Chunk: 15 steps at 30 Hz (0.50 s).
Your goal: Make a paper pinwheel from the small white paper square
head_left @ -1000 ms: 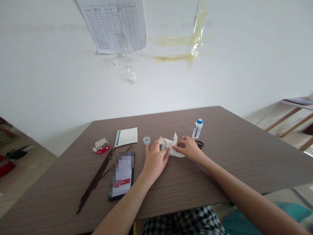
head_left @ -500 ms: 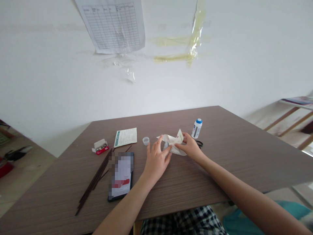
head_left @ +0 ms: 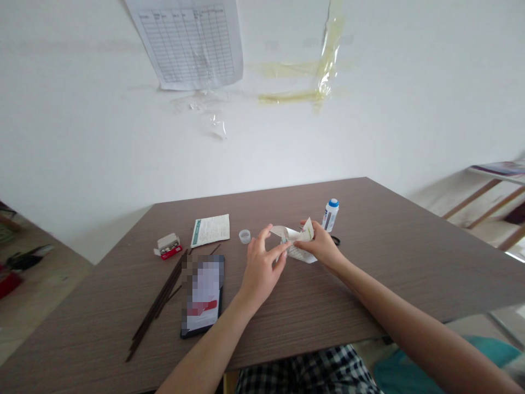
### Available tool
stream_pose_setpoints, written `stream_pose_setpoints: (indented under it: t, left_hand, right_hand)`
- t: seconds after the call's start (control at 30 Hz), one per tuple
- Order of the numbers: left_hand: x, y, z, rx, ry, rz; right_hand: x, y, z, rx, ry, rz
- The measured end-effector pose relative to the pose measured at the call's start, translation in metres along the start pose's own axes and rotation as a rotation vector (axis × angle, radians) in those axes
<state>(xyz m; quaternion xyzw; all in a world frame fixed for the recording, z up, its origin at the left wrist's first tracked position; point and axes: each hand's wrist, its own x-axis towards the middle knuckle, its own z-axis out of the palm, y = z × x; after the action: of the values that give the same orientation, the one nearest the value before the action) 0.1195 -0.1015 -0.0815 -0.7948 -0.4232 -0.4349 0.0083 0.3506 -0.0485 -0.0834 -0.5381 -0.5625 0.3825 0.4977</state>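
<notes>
Between my hands is a creased sheet of printed paper (head_left: 302, 254), its edges bent upward off the table. My left hand (head_left: 262, 265) holds the paper's left side, with its index finger and thumb reaching over toward the middle. On the other side, my right hand (head_left: 324, 247) pinches the raised right part between thumb and fingers. Something small and pale seems to lie in the fold, too hidden to name. Behind my right hand stands a white bottle with a blue cap (head_left: 330, 214). A small clear plastic cup (head_left: 245, 236) sits just beyond my left hand.
A phone (head_left: 205, 295) lies left of my left arm, beside several thin dark sticks (head_left: 158, 303). Farther back are a small red-and-white box (head_left: 169, 247) and a green-edged printed packet (head_left: 211, 230). A black ring-like thing (head_left: 336, 240) shows partly behind my right wrist.
The paper's raised right flap has shifted slightly right with my right hand, and the sheet is more curled. My left fingers have moved in closer over it.
</notes>
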Motion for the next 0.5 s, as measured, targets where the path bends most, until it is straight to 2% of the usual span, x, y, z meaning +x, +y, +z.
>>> stream_pose_setpoints:
  t: [0.13, 0.23, 0.37, 0.5]
  left_hand:
    - [0.000, -0.009, 0.002, -0.072, 0.159, -0.120]
    - [0.000, -0.015, 0.004, -0.057, 0.226, -0.186]
    - [-0.001, -0.019, 0.007, -0.055, 0.254, -0.200]
    - [-0.001, -0.020, 0.009, -0.064, 0.228, -0.269]
  right_hand:
    - [-0.002, -0.005, -0.004, 0.005, -0.017, 0.009]
    - [-0.004, -0.008, -0.004, 0.022, -0.040, 0.007]
    - [-0.004, -0.009, -0.002, 0.051, -0.085, 0.010]
    - [-0.004, -0.009, -0.001, 0.015, -0.106, -0.044]
